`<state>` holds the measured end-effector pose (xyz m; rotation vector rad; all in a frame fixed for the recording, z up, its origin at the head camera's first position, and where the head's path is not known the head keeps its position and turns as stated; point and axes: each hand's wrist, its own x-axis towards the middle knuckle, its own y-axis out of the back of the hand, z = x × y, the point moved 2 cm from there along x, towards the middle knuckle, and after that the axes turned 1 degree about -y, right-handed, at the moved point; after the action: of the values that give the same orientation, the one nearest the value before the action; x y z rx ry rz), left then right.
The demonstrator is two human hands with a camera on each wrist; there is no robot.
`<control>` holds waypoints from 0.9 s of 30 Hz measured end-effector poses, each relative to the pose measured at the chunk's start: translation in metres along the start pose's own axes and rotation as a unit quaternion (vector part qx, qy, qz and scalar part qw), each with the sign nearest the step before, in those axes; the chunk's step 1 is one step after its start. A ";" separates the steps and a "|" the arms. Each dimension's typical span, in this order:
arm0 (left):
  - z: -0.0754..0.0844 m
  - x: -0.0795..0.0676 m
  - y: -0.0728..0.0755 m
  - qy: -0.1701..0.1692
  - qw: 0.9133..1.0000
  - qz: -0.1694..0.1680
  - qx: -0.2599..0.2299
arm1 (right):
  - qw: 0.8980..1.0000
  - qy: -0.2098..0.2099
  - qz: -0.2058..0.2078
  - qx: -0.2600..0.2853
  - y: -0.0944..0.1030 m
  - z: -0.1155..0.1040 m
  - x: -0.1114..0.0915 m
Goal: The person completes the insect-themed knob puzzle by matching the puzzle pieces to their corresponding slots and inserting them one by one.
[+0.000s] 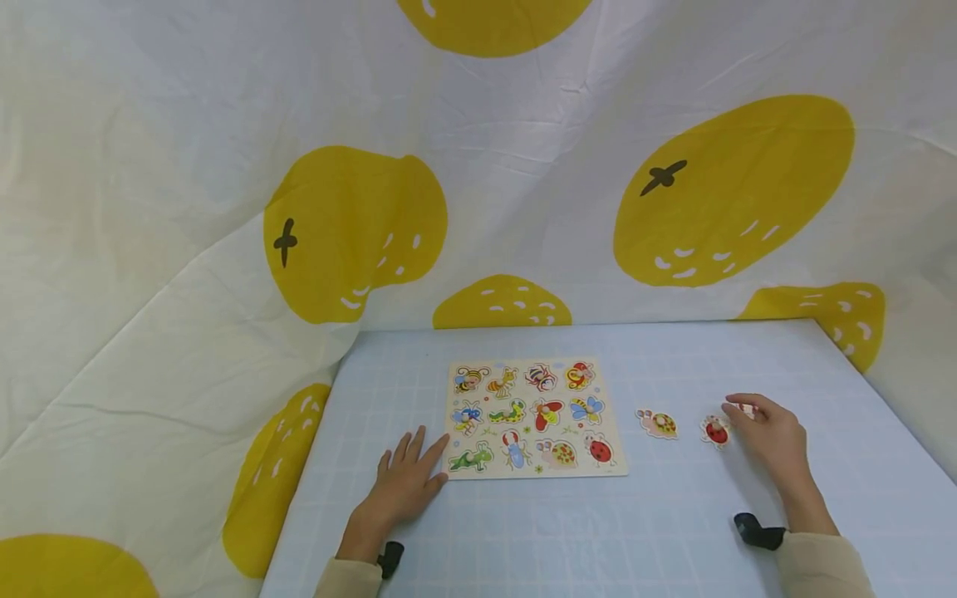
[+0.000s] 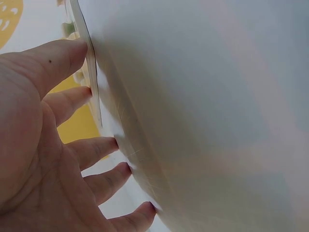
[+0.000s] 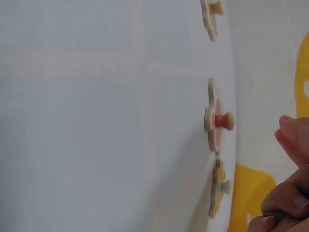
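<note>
A pale wooden puzzle board [image 1: 497, 476] with several insect pictures lies flat on the table. At its left edge, the left hand [image 1: 407, 482] is spread out. Its thumb and index finger touch the board edge; the other fingertips [image 2: 149, 208] rest on the tablecloth. The right hand [image 1: 773, 436] hovers above loose knobbed pieces, thumb and index finger near each other, nothing visible between them. Just left of it lies a red ladybug piece [image 1: 715, 431], its knob [image 3: 226, 121] upright. Farther left is a snail piece [image 1: 660, 424]. A third piece [image 3: 218, 188] is partly hidden behind the right hand.
A pale blue checked tablecloth [image 1: 568, 540] covers the table. A white curtain with yellow fruit prints [image 1: 733, 191] hangs behind and along the left side. Each wrist carries a black strap mount [image 1: 758, 531].
</note>
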<state>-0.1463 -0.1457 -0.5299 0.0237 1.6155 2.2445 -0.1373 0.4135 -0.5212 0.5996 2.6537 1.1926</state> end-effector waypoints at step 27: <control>0.000 0.000 0.000 -0.005 1.000 0.001 -0.001 | 0.990 -0.138 -0.011 0.010 0.008 0.045 0.022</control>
<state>-0.1461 -0.1456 -0.5297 0.0372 1.6083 2.2449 -0.1406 0.4581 -0.5443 0.6811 2.4370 0.9963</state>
